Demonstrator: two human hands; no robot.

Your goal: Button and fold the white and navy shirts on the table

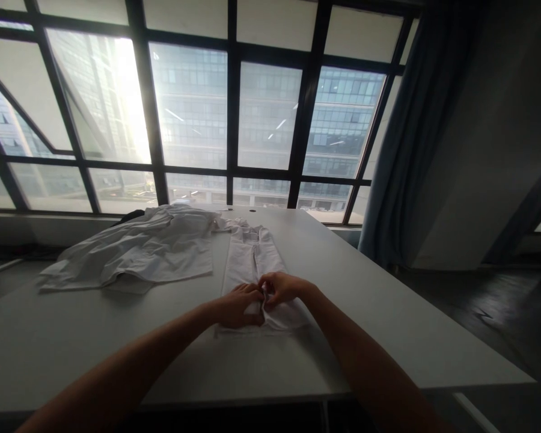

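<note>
A long white garment (252, 258), folded narrow, lies lengthwise on the grey table (388, 300), running away from me. Both my hands rest on its near end. My left hand (238, 305) is closed, its fingers pinching the cloth at the middle. My right hand (283, 287) is closed too, gripping the same fold right beside the left, the two hands touching. The cloth bunches up slightly between them.
A heap of white clothes (135, 249) lies spread on the table's far left. A wall of large windows (234, 108) stands behind the table, a dark blue curtain (410, 138) at the right. The table's right edge drops to dark floor (491, 313).
</note>
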